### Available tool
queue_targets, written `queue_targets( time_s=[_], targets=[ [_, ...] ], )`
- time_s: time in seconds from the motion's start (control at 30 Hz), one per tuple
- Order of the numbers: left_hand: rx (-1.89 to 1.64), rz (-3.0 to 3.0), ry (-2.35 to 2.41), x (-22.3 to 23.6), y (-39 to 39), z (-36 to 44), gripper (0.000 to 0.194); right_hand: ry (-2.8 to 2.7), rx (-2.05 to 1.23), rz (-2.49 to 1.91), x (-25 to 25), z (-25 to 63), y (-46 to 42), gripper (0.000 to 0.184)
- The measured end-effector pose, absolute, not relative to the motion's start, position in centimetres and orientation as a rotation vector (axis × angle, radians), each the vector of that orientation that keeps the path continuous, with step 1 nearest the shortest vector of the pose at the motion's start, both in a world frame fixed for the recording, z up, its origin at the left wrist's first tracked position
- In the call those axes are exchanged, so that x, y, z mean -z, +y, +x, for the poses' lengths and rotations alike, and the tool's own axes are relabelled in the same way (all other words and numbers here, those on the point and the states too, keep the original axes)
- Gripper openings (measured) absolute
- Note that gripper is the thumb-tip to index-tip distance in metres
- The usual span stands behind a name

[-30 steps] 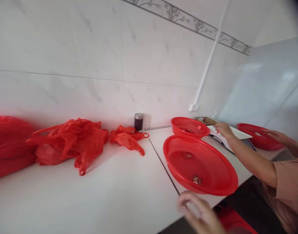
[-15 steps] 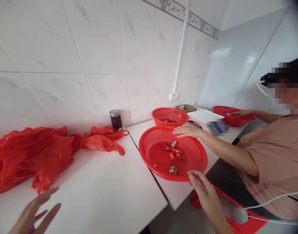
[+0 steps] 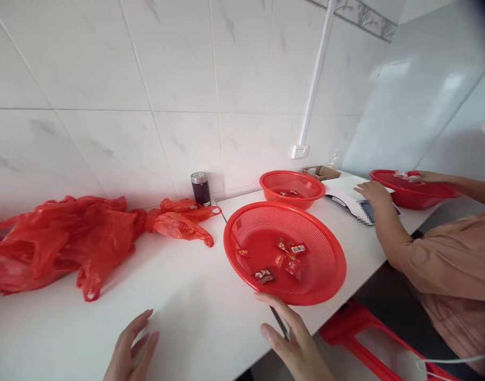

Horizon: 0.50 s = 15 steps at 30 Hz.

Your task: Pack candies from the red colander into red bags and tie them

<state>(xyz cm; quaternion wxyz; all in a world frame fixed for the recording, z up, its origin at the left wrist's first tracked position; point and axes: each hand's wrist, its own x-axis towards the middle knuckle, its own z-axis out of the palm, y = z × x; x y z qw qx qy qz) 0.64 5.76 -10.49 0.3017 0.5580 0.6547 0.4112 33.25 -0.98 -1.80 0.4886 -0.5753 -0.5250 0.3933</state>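
In front of me stands a large red plastic basket point(image 3: 262, 241) with mesh sides. Several small wrapped packets point(image 3: 293, 265) in red and brown lie scattered in it. My right hand point(image 3: 295, 338) is at the near side of its rim, fingers apart and holding nothing; whether a fingertip touches the rim I cannot tell. My left hand point(image 3: 133, 346) hovers above the white table at the lower left, empty, its fingers loosely curved and apart.
Crumpled red plastic bags point(image 3: 107, 227) lie along the wall beside a dark flask point(image 3: 201, 189). Beyond are a smaller red basket point(image 3: 317, 189), a cardboard box point(image 3: 322, 173), a white scale point(image 3: 340, 188) and a red basin point(image 3: 404, 198). A co-worker sits right, above a red stool point(image 3: 345, 325).
My hands have come closer together, the right moving left along the near rim. The co-worker's hand has left the large basket for the scale. The basket and packets appear turned.
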Motion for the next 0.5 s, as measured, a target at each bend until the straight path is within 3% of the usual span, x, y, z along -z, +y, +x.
queue_targets(
  time_s=[0.27,0.5],
  targets=[
    [-1.137,1.565,1.791,8.6,4.5,3.0,0.045,-1.523,-1.151,-1.217,-1.2,29.2,1.8,0.047],
    [-1.198,1.551,1.735,8.4,4.3,2.6,0.038,-1.470,-0.888,-1.059,-0.6,22.1,13.7,0.029]
  ],
)
